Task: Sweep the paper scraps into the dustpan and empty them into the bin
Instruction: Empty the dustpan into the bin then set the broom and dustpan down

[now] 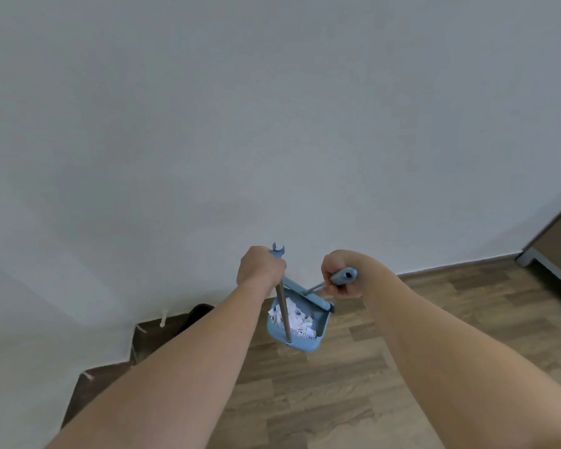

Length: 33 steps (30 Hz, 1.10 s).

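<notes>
Wood-look floor point(402, 367); pale wall point(272, 108)

A blue plastic long-handled dustpan point(318, 322) hangs above the wooden floor, its tray heaped with white torn paper scraps point(297, 315).

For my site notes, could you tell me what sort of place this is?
Probably a room in a home: a plain white wall, wood-look plank floor and a piece of furniture at the right edge.
</notes>
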Motion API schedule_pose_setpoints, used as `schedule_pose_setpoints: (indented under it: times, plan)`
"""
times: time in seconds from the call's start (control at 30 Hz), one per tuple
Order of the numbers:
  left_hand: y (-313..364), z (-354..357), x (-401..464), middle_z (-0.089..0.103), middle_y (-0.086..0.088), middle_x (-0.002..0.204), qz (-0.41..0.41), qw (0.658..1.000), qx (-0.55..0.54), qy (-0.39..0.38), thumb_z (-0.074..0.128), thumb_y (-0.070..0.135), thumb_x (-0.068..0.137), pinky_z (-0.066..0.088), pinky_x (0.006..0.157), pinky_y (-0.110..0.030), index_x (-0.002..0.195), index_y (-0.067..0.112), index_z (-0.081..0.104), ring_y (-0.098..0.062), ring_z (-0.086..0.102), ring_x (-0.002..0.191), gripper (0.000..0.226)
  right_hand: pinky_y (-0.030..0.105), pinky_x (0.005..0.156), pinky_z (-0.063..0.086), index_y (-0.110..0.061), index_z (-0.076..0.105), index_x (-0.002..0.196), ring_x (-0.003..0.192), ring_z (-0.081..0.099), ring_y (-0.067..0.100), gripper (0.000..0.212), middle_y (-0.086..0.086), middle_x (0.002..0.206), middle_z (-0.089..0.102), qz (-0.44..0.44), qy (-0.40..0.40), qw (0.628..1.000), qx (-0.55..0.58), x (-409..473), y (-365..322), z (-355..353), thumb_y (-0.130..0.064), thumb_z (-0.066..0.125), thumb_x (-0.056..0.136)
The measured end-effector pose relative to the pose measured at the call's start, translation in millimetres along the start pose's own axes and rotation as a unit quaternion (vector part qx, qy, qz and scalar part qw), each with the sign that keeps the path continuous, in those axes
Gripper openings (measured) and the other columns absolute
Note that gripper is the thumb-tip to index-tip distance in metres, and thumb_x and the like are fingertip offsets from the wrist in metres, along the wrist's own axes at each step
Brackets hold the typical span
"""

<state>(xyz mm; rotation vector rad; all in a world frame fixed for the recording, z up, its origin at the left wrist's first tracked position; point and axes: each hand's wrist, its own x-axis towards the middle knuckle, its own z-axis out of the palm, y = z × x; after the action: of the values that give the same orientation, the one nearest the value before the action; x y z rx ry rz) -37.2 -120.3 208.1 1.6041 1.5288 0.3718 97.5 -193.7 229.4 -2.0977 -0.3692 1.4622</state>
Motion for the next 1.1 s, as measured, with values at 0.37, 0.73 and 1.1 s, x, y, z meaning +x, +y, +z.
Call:
schedule_pose_setpoints:
  times: [0.37,0.73,1.1]
  plan:
    - [-38,20,-13,0.064,-0.006,0.078,-0.083,0.993,-0.04,0.076,0.054,0.011,0.083,0.043,0.059,-0.025,0.093,0.009,0.071,-0.023,0.056,0.067,0.02,0.011,0.03,0.036,-0.002,0.038,0.074,0.056,0.049,0.019,0.018,0.016,0.081,0.046,-0.023,-0.07,0.991,-0.113,27,5,3,0.006,0.028,0.087]
    - [-101,47,20,0.043,0.0,0.053,-0.143,0.984,-0.056,0.094,0.054,0.017,0.084,0.028,0.046,-0.024,0.054,0.018,0.04,-0.015,0.04,0.047,0.034,0.009,0.032,0.032,-0.007,0.04,0.076,0.048,0.038,0.013,0.019,0.008,0.065,0.043,0.02,-0.09,0.976,-0.196,93,8,32,-0.004,0.029,0.091]
    - [-185,100,72,0.049,-0.001,0.06,-0.186,0.978,-0.028,0.088,0.049,0.018,0.089,0.033,0.05,-0.027,0.057,0.015,0.045,-0.016,0.043,0.053,0.032,0.018,0.037,0.034,-0.005,0.045,0.094,0.043,0.043,0.016,0.02,0.012,0.061,0.047,-0.001,-0.081,0.952,-0.295,194,43,75,-0.002,0.025,0.091]
